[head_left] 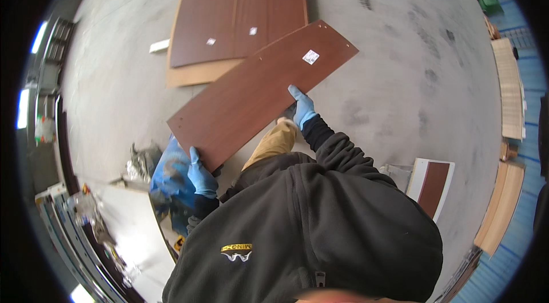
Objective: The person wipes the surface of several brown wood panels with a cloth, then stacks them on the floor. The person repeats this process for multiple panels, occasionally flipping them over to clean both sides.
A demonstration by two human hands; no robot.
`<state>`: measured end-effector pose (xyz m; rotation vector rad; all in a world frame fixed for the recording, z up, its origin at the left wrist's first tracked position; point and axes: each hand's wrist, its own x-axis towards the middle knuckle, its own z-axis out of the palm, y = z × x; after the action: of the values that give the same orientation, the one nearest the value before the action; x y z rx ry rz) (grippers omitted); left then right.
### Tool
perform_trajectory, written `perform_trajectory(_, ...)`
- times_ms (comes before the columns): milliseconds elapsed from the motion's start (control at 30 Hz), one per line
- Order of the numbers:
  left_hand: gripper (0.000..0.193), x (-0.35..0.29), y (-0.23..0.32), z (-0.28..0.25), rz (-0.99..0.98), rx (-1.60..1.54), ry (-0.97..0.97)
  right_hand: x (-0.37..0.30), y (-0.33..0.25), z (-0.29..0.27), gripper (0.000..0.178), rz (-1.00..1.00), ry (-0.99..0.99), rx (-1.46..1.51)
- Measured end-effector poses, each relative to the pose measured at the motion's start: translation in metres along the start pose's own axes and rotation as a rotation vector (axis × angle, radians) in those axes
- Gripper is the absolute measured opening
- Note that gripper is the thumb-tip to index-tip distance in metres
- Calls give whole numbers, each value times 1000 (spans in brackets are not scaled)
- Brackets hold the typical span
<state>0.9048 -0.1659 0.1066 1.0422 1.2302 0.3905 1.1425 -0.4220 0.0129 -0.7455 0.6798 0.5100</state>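
A long reddish-brown wood panel (246, 91) is held up in front of me, slanting from lower left to upper right. It has small holes near its ends and a white label (310, 57) near the far right end. My left hand (201, 176), in a light blue glove, grips the near left corner, thumb on top. My right hand (302, 107), gloved alike, grips the near long edge right of the middle; its fingers are mostly hidden beneath. Beyond it, larger brown panels (229, 22) lie stacked on the floor, partly covered by the held panel.
White blocks (159, 46) stick out at the stack's left side. A blue bag (171, 171) and a light-topped table (131, 228) stand at my left. On the right lie a white-edged brown panel (433, 185) and stacks of light boards (508, 88) along a blue strip.
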Motion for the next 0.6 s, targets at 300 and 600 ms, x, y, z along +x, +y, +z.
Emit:
perform_trajectory(300,65,55,-32,285,-482,199,-399,123,-247,-77,49,-205,268,-18)
perform_trajectory(600,44,62,-119,567,-402,128,-306,251,-488,-126,54,-118,402,-118)
